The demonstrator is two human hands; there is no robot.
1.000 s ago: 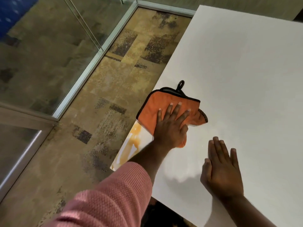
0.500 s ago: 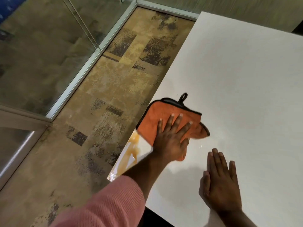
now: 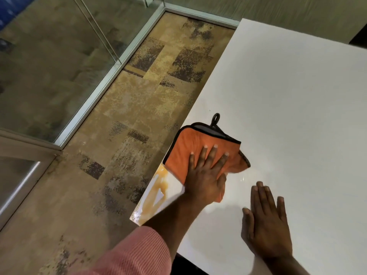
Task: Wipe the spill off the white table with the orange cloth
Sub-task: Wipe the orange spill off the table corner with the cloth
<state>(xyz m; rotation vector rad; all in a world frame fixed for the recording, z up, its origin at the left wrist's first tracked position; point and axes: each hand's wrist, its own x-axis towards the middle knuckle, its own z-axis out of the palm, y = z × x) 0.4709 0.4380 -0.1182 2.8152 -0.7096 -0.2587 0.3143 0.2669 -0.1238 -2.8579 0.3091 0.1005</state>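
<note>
The orange cloth (image 3: 190, 147), black-edged with a hanging loop, lies folded at the left edge of the white table (image 3: 288, 116). My left hand (image 3: 204, 179) presses flat on it with the fingers spread. An orange-brown spill (image 3: 156, 193) streaks the table's near left corner, just below and to the left of the cloth, partly behind my forearm. My right hand (image 3: 266, 221) rests palm down on the bare table to the right, apart from the cloth and holding nothing.
The table's left edge drops to a patterned brown carpet (image 3: 129, 116). A glass partition with a metal frame (image 3: 111, 74) runs along the far left. Wet sheen shows on the table between my hands.
The view has shifted downward in the frame. My left hand stays pressed on the cloth by the table's left edge, and my right hand stays flat.
</note>
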